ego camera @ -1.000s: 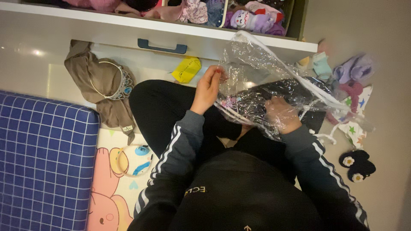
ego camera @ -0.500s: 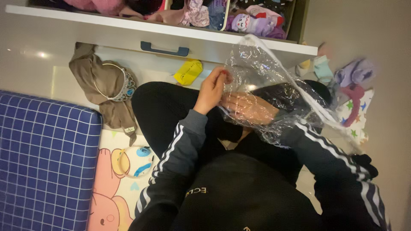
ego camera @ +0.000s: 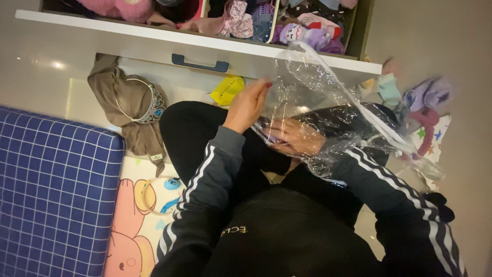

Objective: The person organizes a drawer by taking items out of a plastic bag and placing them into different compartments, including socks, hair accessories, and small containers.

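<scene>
- Your left hand (ego camera: pixel 247 105) is in the middle of the frame, a little above centre. Its fingers are closed on the edge of the bag (ego camera: pixel 318 87), pinching the clear plastic at the mouth.
- Your right hand (ego camera: pixel 296 136) is just to the right of the left one and a little lower. It is inside the bag, seen through the plastic, with the fingers spread flat. I cannot tell if it grips something there.
- The bag is a big clear plastic one, crumpled, with a white strip along one edge. It lies over your lap, from the centre toward the right edge of the frame, and its top reaches up in front of the drawer (ego camera: pixel 154 38).
- The drawer is open at the top of the frame. It is white with a dark blue handle (ego camera: pixel 200 63), and soft clothes in pink and purple fill it.
- A yellow thing (ego camera: pixel 227 90) lies on the floor just above your left knee, near the left hand.
- At the upper left, a brown cloth (ego camera: pixel 115 87) lies on the floor with a tiara (ego camera: pixel 146 105) on it.
- A blue cushion (ego camera: pixel 51 190) with a white grid is at the lower left.
- A hairband (ego camera: pixel 154 197) lies on the mat beside the cushion.
- Small clothes (ego camera: pixel 428 102) lie at the right edge, partly behind the bag.
</scene>
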